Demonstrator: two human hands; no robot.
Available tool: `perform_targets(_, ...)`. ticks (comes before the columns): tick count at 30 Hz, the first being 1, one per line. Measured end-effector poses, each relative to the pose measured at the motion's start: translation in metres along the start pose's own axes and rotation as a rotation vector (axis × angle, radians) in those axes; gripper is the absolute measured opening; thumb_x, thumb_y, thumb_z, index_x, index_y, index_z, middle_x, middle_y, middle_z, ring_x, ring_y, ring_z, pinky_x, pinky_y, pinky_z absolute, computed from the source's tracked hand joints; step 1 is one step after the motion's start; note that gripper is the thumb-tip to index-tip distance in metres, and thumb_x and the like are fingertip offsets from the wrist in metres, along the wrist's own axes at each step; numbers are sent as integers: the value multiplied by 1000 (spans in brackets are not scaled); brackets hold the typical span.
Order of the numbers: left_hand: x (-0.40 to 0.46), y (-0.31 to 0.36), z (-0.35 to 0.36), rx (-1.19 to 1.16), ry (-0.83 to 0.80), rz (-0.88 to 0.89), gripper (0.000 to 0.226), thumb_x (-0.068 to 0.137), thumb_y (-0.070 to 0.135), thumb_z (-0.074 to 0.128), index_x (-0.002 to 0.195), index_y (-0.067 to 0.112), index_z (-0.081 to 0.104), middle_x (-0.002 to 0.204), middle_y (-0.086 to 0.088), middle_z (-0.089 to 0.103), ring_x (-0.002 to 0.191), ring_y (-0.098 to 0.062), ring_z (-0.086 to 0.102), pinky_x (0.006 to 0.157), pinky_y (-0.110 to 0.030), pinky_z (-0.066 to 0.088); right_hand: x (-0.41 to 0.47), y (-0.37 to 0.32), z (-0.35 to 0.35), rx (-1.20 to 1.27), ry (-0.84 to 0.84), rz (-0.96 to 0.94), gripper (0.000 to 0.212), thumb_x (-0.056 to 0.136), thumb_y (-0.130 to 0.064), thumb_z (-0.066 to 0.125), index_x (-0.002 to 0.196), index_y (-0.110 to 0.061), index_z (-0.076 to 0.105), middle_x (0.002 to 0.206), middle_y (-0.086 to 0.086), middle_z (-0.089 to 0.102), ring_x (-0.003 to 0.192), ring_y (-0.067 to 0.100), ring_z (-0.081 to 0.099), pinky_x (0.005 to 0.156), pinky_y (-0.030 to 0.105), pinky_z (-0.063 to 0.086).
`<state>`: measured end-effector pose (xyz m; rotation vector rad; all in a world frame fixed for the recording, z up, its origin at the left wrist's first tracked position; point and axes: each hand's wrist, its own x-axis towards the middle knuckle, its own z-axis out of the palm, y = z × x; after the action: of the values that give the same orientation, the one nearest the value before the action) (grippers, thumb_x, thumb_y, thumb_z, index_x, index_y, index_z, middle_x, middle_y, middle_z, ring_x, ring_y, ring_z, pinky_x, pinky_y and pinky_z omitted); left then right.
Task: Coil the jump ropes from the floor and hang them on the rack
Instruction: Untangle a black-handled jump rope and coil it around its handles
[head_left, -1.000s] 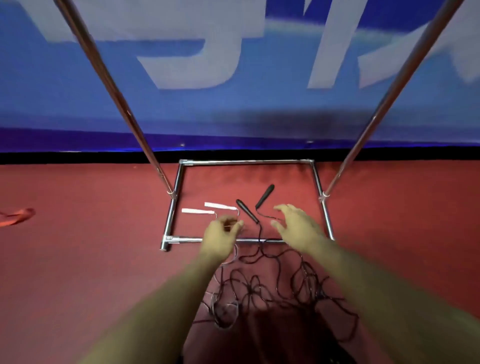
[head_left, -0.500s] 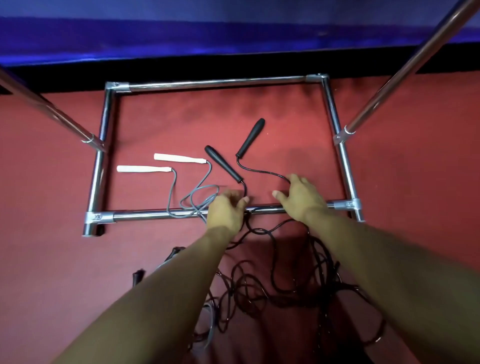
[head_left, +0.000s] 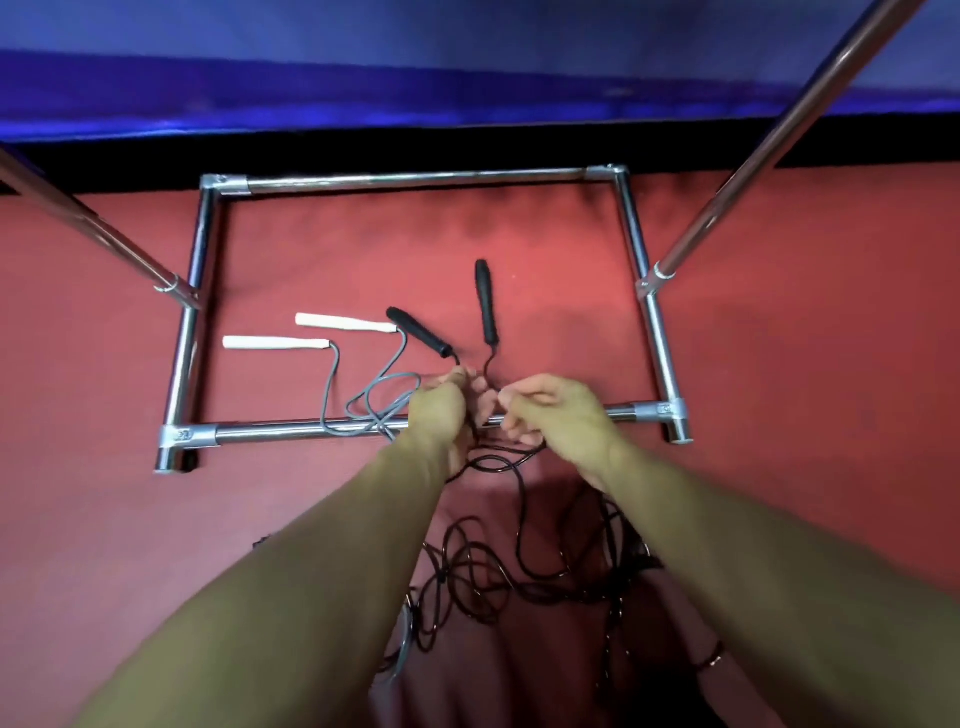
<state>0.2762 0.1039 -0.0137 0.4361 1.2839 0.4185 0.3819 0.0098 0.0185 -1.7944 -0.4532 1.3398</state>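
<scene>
Over the chrome tube rack base (head_left: 291, 430), both hands pinch thin black rope cord (head_left: 521, 512): left hand (head_left: 442, 410) at 9 o'clock, right hand (head_left: 558, 410) at 3, likely gathering a first loop.

Rack (head_left: 655, 332) uprights cut by top edge; black rope (head_left: 514, 530) tangle blurred.

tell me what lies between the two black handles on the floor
Bare red floor in the head view: the left black handle and the right black handle lie apart, nothing between them; their cords converge at the hands.
</scene>
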Motion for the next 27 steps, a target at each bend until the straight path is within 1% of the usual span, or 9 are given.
perform_targets(3, -46, 20, 13, -98, -126, -182, 43, 108, 40, 45, 94, 6, 66, 75, -5, 74, 49, -13, 68, 40, -25, 53, -50, -27, 4, 93, -173, 73, 6, 96, -6, 68, 102, -5, 68, 82, 5, 74, 69, 14, 67, 69, 23, 56)
perform_targets(7, -115, 45, 21, -12, -119, -122, 21, 107, 9, 45, 91, 7, 59, 61, 0, 71, 38, -4, 58, 32, -14, 39, -119, -61, -2, 21, -285, 108, 8, 93, -13, 73, 101, -10, 73, 97, 8, 73, 91, 18, 68, 84, 25, 52)
perform_targets(9, -152, 57, 17, 246, -152, -56, 18, 104, 4, 47, 94, 5, 62, 69, 1, 74, 36, -1, 47, 31, -13, 29, -148, -81, -12, -85, -231, 97, 21, 97, -32, 68, 99, -13, 76, 92, 4, 73, 81, 12, 68, 80, 23, 52)
perform_targets(11, -197, 74, 12, 533, -234, 26, 13, 102, 5, 52, 101, 4, 66, 82, -2, 76, 36, -3, 35, 31, -15, 23, -175, -104, -26, -119, -2, 9, 42, 102, -45, 56, 96, -8, 76, 85, 3, 71, 72, 13, 64, 71, 21, 51)
perform_targets(13, -248, 95, 8, 748, -338, 116, 12, 99, 4, 55, 97, 6, 67, 87, -6, 77, 37, -6, 27, 33, -16, 20, -205, -128, -39, -76, 196, -147, 44, 105, -48, 47, 99, -13, 74, 94, -3, 72, 86, 14, 66, 83, 25, 50)
perform_targets(16, -324, 121, 10, 955, -467, 264, 24, 99, 7, 56, 78, 13, 68, 58, 5, 65, 41, -10, 27, 42, -21, 20, -252, -167, -41, -169, 131, -270, 44, 106, -54, 39, 115, -26, 72, 120, -12, 69, 118, 5, 59, 105, 27, 37)
perform_targets(19, -395, 140, 16, 950, -502, 415, 43, 98, 7, 54, 59, 19, 67, 48, 9, 43, 48, -12, 26, 49, -26, 20, -304, -203, -29, -276, 10, -296, 66, 94, -78, 36, 110, -29, 77, 114, -5, 76, 117, 12, 65, 106, 30, 41)
perform_targets(22, -462, 162, 17, 921, -413, 651, 39, 97, 13, 60, 59, 18, 64, 46, 11, 40, 46, -10, 28, 48, -26, 22, -360, -233, -25, -225, -47, -362, 75, 90, -76, 42, 101, -12, 78, 94, 7, 79, 94, 19, 74, 90, 27, 51)
perform_targets(27, -556, 200, 8, 918, -268, 964, 36, 100, 30, 60, 70, 15, 74, 44, 12, 39, 49, -10, 29, 48, -26, 25, -446, -259, -26, -142, -255, -382, 39, 93, -51, 64, 80, -16, 70, 73, 7, 68, 62, 18, 57, 58, 28, 42)
